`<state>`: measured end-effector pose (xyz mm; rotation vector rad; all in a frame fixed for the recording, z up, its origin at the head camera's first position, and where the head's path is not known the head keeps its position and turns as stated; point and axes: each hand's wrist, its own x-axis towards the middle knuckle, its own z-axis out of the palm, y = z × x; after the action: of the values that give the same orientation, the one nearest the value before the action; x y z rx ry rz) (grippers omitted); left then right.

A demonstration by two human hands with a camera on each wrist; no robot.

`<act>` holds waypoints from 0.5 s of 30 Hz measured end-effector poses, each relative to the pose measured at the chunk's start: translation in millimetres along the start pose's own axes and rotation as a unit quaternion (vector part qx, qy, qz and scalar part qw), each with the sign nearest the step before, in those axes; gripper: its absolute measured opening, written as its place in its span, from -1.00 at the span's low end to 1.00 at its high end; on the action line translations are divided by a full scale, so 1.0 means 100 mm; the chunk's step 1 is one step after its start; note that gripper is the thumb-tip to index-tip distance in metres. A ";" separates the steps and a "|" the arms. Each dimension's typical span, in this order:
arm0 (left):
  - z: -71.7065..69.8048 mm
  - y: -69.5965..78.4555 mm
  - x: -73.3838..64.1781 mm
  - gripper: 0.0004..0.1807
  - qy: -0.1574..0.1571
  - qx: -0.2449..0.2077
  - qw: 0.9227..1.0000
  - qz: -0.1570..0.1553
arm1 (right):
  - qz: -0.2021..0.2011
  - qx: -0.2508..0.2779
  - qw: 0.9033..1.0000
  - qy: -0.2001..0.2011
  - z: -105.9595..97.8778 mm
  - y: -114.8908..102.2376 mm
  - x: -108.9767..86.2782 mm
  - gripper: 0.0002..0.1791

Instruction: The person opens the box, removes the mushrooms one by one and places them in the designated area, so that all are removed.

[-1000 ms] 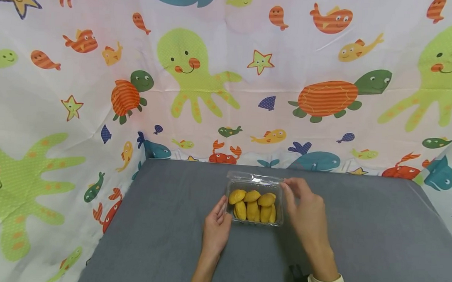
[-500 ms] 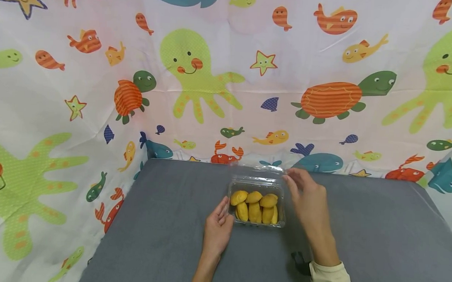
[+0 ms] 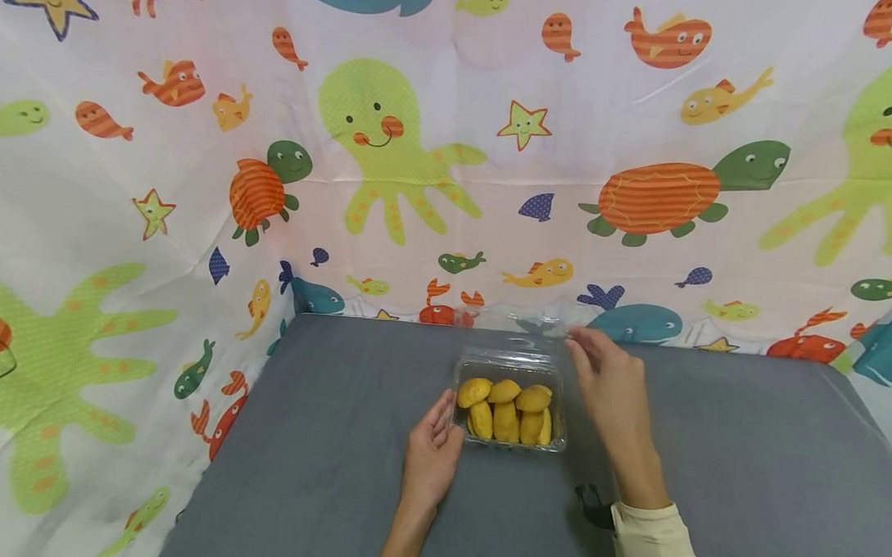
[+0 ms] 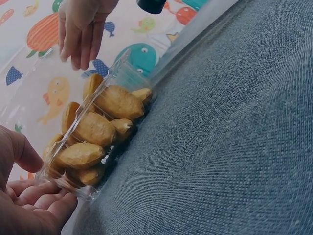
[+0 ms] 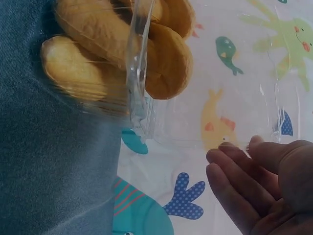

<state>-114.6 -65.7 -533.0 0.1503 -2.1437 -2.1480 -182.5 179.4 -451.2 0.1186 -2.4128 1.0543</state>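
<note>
Gripping by its left side, in the left hand [image 3: 432,454], the clear container [image 3: 517,369] set on the grey tabletop [image 3: 315,438] and laden with yellow pieces [image 3: 505,424]. Pinching the raised transparent lid [image 3: 511,322] near its right corner in the right hand [image 3: 613,388], in front of the printed curtain [image 3: 497,75]

Clear box [image 3: 512,447] and lid [image 3: 514,322] | golden-yellow pieces [image 3: 506,421] | plain grey bench [image 3: 322,438] | white backdrop [image 3: 445,90], multicoloured sea-creature print | cream sleeve [image 3: 654,541]
</note>
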 end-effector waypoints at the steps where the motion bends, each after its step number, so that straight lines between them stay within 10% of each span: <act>1: 0.00 0.00 0.00 -0.33 -0.001 -0.001 1.000 -0.001 | 0.003 -0.003 1.000 -0.002 0.00 0.01 0.01 -0.70; 15: 0.00 -0.01 -0.01 -0.34 -0.001 0.004 1.000 0.000 | 0.057 0.000 0.998 -0.035 0.08 0.15 0.07 -0.64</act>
<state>-113.5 -65.9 -534.0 0.1486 -2.1545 -2.1413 -196.4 184.7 -462.5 0.0174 -2.5073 1.1178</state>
